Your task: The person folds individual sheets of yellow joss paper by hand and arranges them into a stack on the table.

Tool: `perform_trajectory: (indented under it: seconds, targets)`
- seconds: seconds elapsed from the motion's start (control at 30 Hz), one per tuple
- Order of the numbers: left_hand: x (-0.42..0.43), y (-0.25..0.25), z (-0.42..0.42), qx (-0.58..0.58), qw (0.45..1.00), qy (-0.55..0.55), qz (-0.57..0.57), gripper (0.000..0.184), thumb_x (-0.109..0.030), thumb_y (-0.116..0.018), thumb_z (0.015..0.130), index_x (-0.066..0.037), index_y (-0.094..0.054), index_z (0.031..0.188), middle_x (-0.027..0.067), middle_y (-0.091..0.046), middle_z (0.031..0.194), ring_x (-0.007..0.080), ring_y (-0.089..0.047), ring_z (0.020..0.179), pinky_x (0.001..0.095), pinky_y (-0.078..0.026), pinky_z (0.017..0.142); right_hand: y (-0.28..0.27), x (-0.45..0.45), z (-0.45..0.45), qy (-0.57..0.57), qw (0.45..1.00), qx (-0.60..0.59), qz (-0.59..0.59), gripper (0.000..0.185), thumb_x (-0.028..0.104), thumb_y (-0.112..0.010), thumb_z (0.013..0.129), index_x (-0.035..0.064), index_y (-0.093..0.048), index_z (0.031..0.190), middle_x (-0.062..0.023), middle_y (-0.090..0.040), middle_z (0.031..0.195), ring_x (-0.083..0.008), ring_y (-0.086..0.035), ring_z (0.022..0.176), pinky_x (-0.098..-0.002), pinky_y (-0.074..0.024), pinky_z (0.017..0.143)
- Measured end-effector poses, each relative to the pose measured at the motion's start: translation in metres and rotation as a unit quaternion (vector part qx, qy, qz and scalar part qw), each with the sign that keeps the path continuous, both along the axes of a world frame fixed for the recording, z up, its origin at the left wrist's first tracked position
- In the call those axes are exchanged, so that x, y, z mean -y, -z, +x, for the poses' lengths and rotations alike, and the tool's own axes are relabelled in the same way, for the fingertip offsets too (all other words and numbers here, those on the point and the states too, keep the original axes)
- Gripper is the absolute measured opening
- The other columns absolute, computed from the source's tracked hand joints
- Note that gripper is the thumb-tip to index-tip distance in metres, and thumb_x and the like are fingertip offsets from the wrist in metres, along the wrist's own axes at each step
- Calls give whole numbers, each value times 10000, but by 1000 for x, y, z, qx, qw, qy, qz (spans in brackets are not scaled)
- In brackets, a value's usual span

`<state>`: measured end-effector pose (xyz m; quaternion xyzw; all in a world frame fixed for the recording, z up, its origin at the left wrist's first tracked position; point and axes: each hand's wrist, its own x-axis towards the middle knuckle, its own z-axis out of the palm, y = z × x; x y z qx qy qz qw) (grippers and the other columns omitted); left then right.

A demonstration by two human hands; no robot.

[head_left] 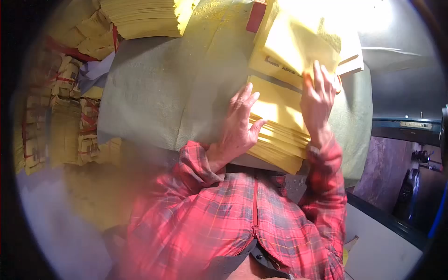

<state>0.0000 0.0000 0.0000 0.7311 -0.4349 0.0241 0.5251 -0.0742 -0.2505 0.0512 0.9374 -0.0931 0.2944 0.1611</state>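
Since the yellow paper pile (280, 140) is spread in steps along its near end, with many thin edges exposed, the layers could easily be pushed out of order by a heavy touch. The pile is laid on the covered desk (144, 93), in front of the red plaid jacket (224, 200). Along its left edge the left grip (240, 119) is set, fingers spread and thumb held apart from them; nothing is seen to be clasped there, and it seems best used as a fence against which the edges can be squared. The right grip (319, 95) is placed farther from the body, with fingers stretched over the right side of the paper, just beside a printed sheet (282, 49); whether anything is pinched beneath those fingers cannot be told, as the paper beyond them is blurred and washed out by glare.

For good handling, only light pressure should be applied on the right, so that layers are not dragged in clumps. The left side should be braced low, close to the desk, so that the lower layers are not carried along. Thin edges may be creased if they are pressed end-on, so flat finger contact is to be preferred. The large yellow stack (144, 21) at the far left, well apart, should be left undisturbed.
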Motion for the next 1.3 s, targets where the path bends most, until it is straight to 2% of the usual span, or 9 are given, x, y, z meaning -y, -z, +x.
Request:
perform_trajectory:
  seconds: [0.13,0.3,0.5,0.63,0.77,0.9,1.03,1.1,1.3]
  targets:
    - [-13,2,21,21,1000,-2,-16,893,-133,-882,865,6,-395,1600,272,-413,1669,451,-450,1489,511,-377,1239,20,-47,-46,-48,976,-104,183,337,85,-729,941,23,-752,1271,-200,-622,1503,-354,-649,1234,-491,-491,1056]
    - [2,5,-6,-14,998,-22,-50,902,-141,-886,861,20,-391,1598,281,-436,1646,457,-480,1447,512,-394,1220,-46,-47,-30,-73,968,-101,218,512,53,-790,887,52,-709,1393,-219,-592,1546,-384,-625,1292,-483,-488,1092]
    - [-5,3,11,-4,1000,-12,-26,899,-168,-875,879,34,-377,1600,280,-440,1643,463,-486,1436,514,-389,1222,-17,18,60,19,1000,2,0,720,124,-802,892,48,-537,1557,-264,-412,1669,-450,-489,1420,-555,-469,1083]
    - [-6,3,12,-1,1000,-9,-28,888,-160,-869,891,32,-372,1601,293,-448,1627,463,-488,1435,512,-390,1220,-8,27,47,19,999,3,-47,564,133,-785,922,31,-634,1456,-238,-481,1633,-437,-533,1388,-554,-463,1094]
    - [-7,4,12,-20,999,-12,-33,871,-138,-864,897,29,-373,1596,301,-447,1620,454,-497,1433,504,-411,1211,1,-29,-31,-14,992,-74,101,258,92,-750,933,7,-771,1176,-181,-667,1452,-376,-631,1296,-507,-484,1092]
    - [-8,5,9,-51,998,-15,-25,849,-126,-860,905,31,-379,1587,298,-441,1620,438,-514,1425,486,-447,1192,-17,-44,-47,-26,945,-165,282,291,90,-765,915,9,-767,1195,-191,-672,1441,-361,-638,1276,-476,-497,1079]
    - [-6,6,9,-42,999,-20,-24,847,-126,-863,904,34,-379,1580,288,-433,1626,428,-527,1418,473,-476,1175,-61,-50,-5,-88,970,-39,224,349,79,-770,919,12,-745,1260,-184,-640,1492,-362,-639,1254,-466,-500,1070]
    - [-4,6,10,-41,998,-22,-31,848,-128,-865,904,33,-379,1580,288,-434,1625,426,-531,1414,473,-478,1172,-79,-58,15,-33,998,12,58,475,42,-767,899,19,-688,1367,-178,-604,1536,-375,-638,1227,-477,-501,1050]
    - [-5,10,9,-65,997,-14,-35,871,-137,-864,903,27,-365,1598,287,-434,1622,414,-539,1393,468,-489,1159,-31,-34,25,9,1000,5,24,591,145,-832,884,76,-666,1447,-187,-604,1551,-371,-674,1162,-484,-511,1018]
